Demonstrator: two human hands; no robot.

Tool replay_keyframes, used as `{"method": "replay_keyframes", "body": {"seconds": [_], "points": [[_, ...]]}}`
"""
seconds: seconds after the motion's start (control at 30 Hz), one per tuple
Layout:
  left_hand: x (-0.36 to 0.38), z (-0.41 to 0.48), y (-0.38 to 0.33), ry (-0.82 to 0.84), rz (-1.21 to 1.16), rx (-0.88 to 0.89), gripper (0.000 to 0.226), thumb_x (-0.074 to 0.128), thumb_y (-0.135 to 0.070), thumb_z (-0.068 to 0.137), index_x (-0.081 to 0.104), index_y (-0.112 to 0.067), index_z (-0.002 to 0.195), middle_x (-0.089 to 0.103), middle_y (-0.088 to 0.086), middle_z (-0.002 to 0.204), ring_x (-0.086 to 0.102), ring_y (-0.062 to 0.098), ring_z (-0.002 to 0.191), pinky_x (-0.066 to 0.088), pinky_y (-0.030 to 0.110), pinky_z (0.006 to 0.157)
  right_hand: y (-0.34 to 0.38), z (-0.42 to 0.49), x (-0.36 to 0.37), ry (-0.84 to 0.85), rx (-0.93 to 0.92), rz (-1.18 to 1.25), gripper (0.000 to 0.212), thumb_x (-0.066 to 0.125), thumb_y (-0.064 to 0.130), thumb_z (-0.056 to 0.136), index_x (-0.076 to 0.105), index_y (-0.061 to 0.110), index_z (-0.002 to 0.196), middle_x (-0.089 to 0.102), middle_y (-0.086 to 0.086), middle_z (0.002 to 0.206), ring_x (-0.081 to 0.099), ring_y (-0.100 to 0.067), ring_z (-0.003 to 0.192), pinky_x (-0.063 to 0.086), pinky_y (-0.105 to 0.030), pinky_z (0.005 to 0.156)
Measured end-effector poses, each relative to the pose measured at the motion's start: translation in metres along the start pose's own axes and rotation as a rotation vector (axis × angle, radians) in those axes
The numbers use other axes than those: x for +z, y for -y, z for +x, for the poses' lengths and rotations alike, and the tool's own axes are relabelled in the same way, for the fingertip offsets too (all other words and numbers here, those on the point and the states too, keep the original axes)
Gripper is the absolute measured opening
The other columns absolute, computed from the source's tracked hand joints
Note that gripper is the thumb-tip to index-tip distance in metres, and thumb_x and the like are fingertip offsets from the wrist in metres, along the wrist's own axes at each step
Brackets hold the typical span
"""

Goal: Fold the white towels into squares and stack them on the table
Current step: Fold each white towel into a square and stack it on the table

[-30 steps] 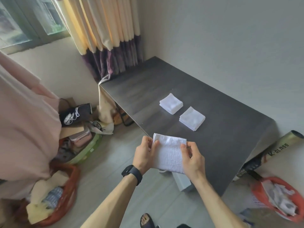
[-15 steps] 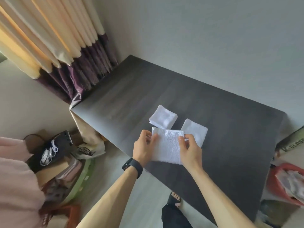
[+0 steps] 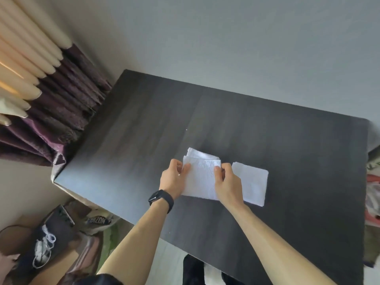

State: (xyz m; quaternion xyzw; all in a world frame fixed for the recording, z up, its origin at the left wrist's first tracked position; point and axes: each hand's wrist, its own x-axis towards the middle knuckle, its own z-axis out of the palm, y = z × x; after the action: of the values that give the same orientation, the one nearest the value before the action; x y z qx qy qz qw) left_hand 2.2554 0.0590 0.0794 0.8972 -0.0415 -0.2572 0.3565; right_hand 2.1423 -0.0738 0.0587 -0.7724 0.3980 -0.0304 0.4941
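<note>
The person is wearing a black wristwatch [image 3: 161, 200] with a glossy, rounded rectangular dark face and a wide matte black strap, and it is sitting close round the left wrist, just behind the left hand [image 3: 172, 179]. Both forearms are showing bare from wrist to elbow, and the right hand [image 3: 228, 183] is showing bare too. A black short sleeve [image 3: 102, 280] is covering the left upper arm at the bottom edge. Low between the arms, black legwear [image 3: 193, 270] is showing, too dim to tell its cut.
</note>
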Motion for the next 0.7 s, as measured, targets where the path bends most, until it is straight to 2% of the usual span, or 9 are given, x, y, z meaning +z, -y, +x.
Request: {"method": "replay_keyframes", "body": {"seconds": [0.1,0.2,0.3,0.43,0.57,0.7], "points": [[0.002,0.036,0.009,0.066,0.08,0.031,0.027,0.051,-0.048,0.096,0.046,-0.022,0.091,0.06,-0.01,0.087,0.056,0.009,0.076,0.042,0.028,0.059,-0.001,0.018,0.022,-0.05,0.057,-0.032,0.024,0.035,0.04,0.105,0.046,0.019,0.099,0.057,0.003,0.075,0.053,-0.014,0.064,0.033,-0.024,0.05],[0.005,0.071,0.016,0.135,0.167,0.07,0.026,0.047,-0.052,0.096,0.044,-0.026,0.092,0.06,-0.012,0.088,0.059,0.013,0.08,0.048,0.034,0.066,-0.001,0.033,0.04,-0.102,0.138,-0.068,0.022,0.034,0.037,0.105,0.046,0.019,0.103,0.057,0.004,0.078,0.051,-0.009,0.064,0.029,-0.018,0.05],[0.012,0.098,0.024,0.177,0.222,0.108,0.025,0.045,-0.053,0.096,0.041,-0.029,0.092,0.06,-0.012,0.087,0.059,0.016,0.081,0.052,0.038,0.072,-0.005,0.045,0.057,-0.15,0.175,-0.097,0.023,0.033,0.035,0.106,0.048,0.017,0.105,0.059,0.002,0.077,0.054,-0.013,0.065,0.03,-0.019,0.051],[0.017,0.118,0.038,0.224,0.283,0.17,0.027,0.043,-0.053,0.097,0.04,-0.027,0.093,0.059,-0.009,0.082,0.059,0.02,0.077,0.05,0.039,0.069,-0.013,0.06,0.075,-0.204,0.21,-0.132,0.025,0.032,0.034,0.106,0.05,0.016,0.107,0.057,0.002,0.074,0.055,-0.015,0.065,0.035,-0.026,0.054],[0.022,0.124,0.047,0.26,0.308,0.204,0.029,0.041,-0.056,0.098,0.039,-0.027,0.093,0.058,-0.011,0.082,0.059,0.02,0.077,0.051,0.039,0.068,-0.021,0.066,0.08,-0.242,0.239,-0.171,0.026,0.034,0.035,0.105,0.051,0.017,0.11,0.059,0.003,0.079,0.053,-0.007,0.066,0.031,-0.02,0.051],[0.024,0.128,0.048,0.225,0.296,0.245,0.027,0.039,-0.058,0.098,0.038,-0.032,0.092,0.057,-0.012,0.087,0.059,0.018,0.077,0.05,0.037,0.068,-0.021,0.07,0.082,-0.265,0.274,-0.19,0.025,0.036,0.037,0.104,0.052,0.019,0.109,0.061,0.002,0.084,0.053,-0.005,0.068,0.03,-0.016,0.052]]}}
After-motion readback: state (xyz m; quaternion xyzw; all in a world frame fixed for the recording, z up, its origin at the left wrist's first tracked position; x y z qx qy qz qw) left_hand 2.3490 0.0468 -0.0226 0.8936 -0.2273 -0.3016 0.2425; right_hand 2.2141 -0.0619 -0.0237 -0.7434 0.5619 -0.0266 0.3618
